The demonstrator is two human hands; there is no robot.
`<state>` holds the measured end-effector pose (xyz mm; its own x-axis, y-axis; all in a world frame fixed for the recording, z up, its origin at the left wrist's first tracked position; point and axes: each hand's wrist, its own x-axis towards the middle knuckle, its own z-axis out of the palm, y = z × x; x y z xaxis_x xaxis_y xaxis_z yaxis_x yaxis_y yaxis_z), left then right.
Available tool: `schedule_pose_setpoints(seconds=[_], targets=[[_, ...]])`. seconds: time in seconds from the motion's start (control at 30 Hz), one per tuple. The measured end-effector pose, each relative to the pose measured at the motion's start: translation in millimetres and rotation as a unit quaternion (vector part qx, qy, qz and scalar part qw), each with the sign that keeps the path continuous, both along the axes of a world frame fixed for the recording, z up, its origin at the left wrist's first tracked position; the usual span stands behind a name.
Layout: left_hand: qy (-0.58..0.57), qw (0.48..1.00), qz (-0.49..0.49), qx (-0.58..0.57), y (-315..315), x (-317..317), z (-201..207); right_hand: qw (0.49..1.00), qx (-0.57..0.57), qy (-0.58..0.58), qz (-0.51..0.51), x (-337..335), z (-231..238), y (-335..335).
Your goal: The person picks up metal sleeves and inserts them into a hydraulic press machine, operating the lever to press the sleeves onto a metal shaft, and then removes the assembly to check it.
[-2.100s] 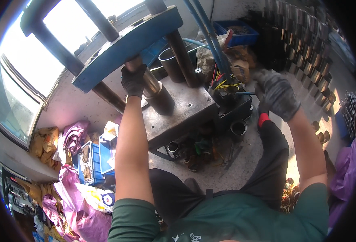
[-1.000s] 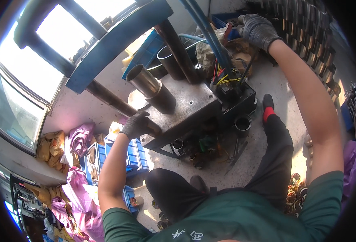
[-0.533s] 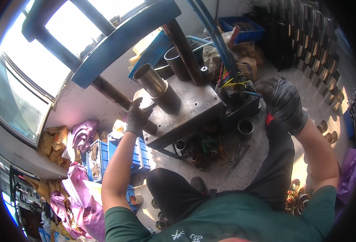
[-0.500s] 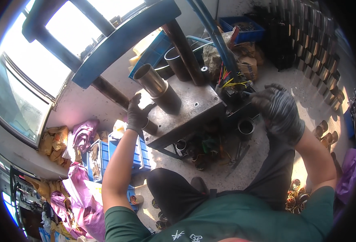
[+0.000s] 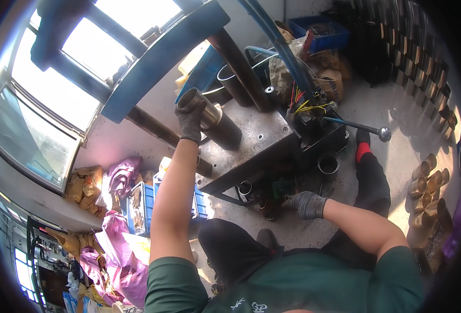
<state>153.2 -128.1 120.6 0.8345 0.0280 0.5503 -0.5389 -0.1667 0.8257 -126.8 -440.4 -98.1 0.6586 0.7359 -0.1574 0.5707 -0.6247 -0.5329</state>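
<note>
My left hand (image 5: 191, 122), in a dark glove, wraps around the upper shiny part of a metal cylinder (image 5: 207, 116). That part rises from a darker, wider sleeve (image 5: 226, 134), tilted in this view, on the steel press table (image 5: 251, 125). My right hand (image 5: 309, 205), in a grey striped glove, is in front of the table, its fingers pointing left and slightly apart. I see nothing held in it. Dark parts with coppery wire (image 5: 268, 209) lie close to its fingertips, partly in shadow. The lever with a ball knob (image 5: 384, 134) sticks out to the right, untouched.
The blue press frame (image 5: 162, 60) arches over the table on dark posts. A metal ring (image 5: 328, 163) is right of the table. Several short tubes (image 5: 427, 188) stand on the floor at right. Blue crates (image 5: 146, 203) and pink sacks (image 5: 118, 261) lie at left.
My left hand has moved up from beside the table's left edge and taken hold of the shiny cylinder. The right hand has left the lever area and moved down and left.
</note>
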Motion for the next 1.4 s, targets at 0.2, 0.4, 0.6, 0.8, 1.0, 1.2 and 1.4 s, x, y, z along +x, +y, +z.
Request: schedule_pose_setpoints(seconds=[0.2, 0.4, 0.6, 0.8, 1.0, 1.2, 1.4], targets=[[0.049, 0.996, -0.031, -0.064, -9.5, -13.4, 7.2, 0.99, 0.097, 0.074, -0.072, 10.3, 26.8, 5.6], [-0.05, 0.996, 0.052, -0.061, -5.9, -11.2, -0.6, 0.995, 0.055, 0.067, -0.054, 27.2, 0.8, 13.7], [-0.043, 0.996, 0.009, -0.072, -30.5, -24.0, 16.7, 0.997, 0.036, 0.05, -0.04, 31.9, -29.3, 17.7], [-0.108, 0.987, 0.109, 0.039, -15.7, -14.8, 1.8, 0.972, 0.165, 0.14, -0.09, 33.8, -27.6, 24.6], [-0.048, 0.959, 0.083, -0.266, 13.7, 17.2, 21.3, 0.989, 0.136, -0.062, 0.012, 37.0, -63.0, 25.5], [0.026, 0.913, -0.171, -0.369, -3.9, -34.9, 30.2, 0.999, 0.032, -0.001, 0.021, 27.0, -50.4, 17.6], [0.207, 0.756, -0.288, -0.55, -45.8, -165.0, -69.5, 0.998, -0.038, 0.001, 0.052, 21.8, 3.0, 11.5]])
